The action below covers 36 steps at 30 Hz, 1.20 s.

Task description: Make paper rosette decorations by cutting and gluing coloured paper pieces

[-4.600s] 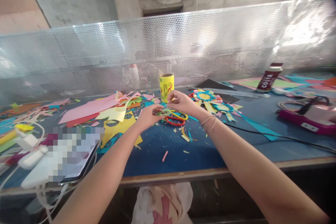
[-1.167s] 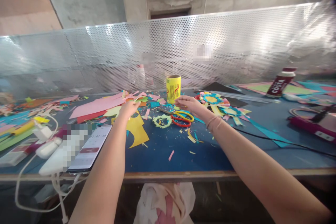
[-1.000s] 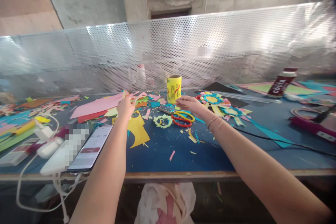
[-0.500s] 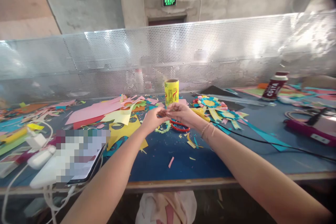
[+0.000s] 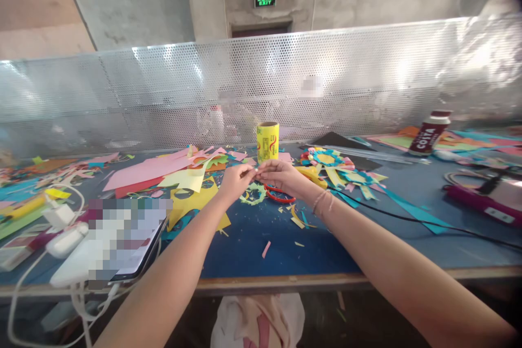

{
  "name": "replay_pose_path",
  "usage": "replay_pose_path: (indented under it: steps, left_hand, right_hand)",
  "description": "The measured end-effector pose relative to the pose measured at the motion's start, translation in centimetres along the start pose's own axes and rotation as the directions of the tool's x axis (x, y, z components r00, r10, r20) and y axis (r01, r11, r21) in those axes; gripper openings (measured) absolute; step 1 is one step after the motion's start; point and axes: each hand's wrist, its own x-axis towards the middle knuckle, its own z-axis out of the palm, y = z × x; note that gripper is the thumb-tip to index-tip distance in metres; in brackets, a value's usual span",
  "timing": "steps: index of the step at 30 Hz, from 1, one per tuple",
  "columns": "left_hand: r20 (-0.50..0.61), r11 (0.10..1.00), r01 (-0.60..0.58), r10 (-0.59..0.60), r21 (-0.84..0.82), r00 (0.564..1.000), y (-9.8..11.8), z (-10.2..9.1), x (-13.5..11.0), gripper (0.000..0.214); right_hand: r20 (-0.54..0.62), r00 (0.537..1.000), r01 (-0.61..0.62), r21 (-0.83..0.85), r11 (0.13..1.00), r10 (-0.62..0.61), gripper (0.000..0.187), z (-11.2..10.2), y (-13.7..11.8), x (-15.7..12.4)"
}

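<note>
My left hand and my right hand meet above the blue table, fingertips pinched together on something too small to make out. Just below them a pale green paper ring with a jagged edge lies flat on the table. Red-handled scissors lie right beside it, partly under my right hand. A yellow printed roll stands upright just behind my hands.
Pink and yellow paper sheets and scraps cover the left. A phone and white chargers with cables lie front left. Paper flowers, a black cable, a pink device and a coffee bottle sit right. A perforated metal screen stands behind.
The green ring, held earlier, now lies on the table. My left hand went to the paper pile on the left, then came back to meet my right hand at the centre.
</note>
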Motion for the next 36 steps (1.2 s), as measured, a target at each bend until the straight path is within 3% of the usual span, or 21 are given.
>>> replay_pose_path:
  steps: [3,6,16,18,21,29,36]
  left_hand:
    - [-0.007,0.957,-0.172,0.179,0.235,0.984,-0.1,-0.4,0.0,0.026]
    - [0.005,0.920,-0.247,0.258,0.304,0.966,0.0,-0.8,-0.1,0.027]
    - [-0.035,0.871,-0.266,0.306,0.413,0.951,0.4,-1.0,-0.2,0.025]
    - [-0.089,0.869,-0.249,0.314,0.427,0.945,0.5,-1.1,-0.1,0.023]
    - [-0.177,0.919,-0.184,0.257,0.348,0.950,0.5,-1.1,0.0,0.024]
    - [-0.247,0.993,-0.087,0.064,-0.084,0.967,0.1,-0.7,0.1,0.016]
    - [-0.192,0.983,-0.049,0.014,-0.177,0.981,-0.2,-0.5,0.1,0.013]
  right_hand:
    - [0.032,0.998,-0.054,0.034,0.998,0.053,0.022,0.2,-0.2,-0.2]
    - [0.067,0.994,-0.095,0.101,0.990,0.088,0.020,0.5,-0.3,-0.4]
    - [0.126,0.987,-0.126,0.257,0.958,0.096,0.018,0.5,-0.2,-0.4]
    - [0.115,0.988,-0.130,0.287,0.949,0.101,0.019,0.7,-0.3,-0.5]
    - [0.091,0.992,-0.110,0.308,0.945,0.086,0.019,1.0,-0.7,-0.7]
    - [0.087,0.993,-0.107,0.303,0.947,0.084,0.021,0.9,-1.1,-0.9]
    - [0.094,0.993,-0.091,0.296,0.951,0.066,0.022,0.5,-1.0,-0.7]
